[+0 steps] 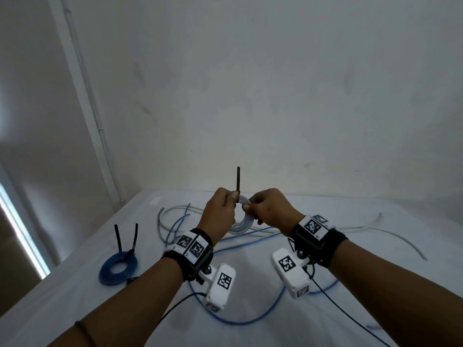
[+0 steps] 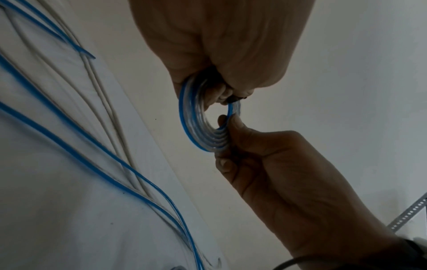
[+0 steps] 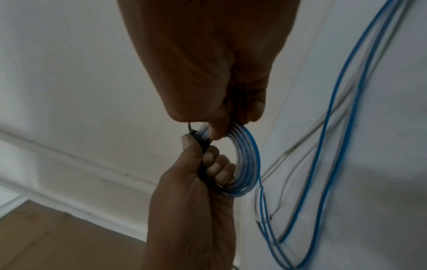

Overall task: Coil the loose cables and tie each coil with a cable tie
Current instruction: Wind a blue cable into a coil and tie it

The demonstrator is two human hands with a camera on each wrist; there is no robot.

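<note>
A small coil of clear, blue-striped cable (image 1: 239, 225) is held up above the table between both hands. My left hand (image 1: 234, 197) grips a black cable tie (image 1: 238, 179) whose tail sticks straight up past the thumb. In the right wrist view the left hand (image 3: 184, 201) clamps the tie (image 3: 204, 151) against the coil (image 3: 248, 164), fingers curled through the ring. My right hand (image 1: 246, 205) pinches the coil's top edge. In the left wrist view the right hand (image 2: 265, 155) pinches the coil (image 2: 196, 127) with thumb and forefinger, below the left hand (image 2: 219, 54).
A blue coil (image 1: 117, 267), bound with a black tie whose two ends stick up, lies at the left on the white table (image 1: 75, 309). Loose blue cable (image 1: 250, 319) and pale grey cable (image 1: 400, 239) sprawl under and beyond the hands. A wall stands right behind the table.
</note>
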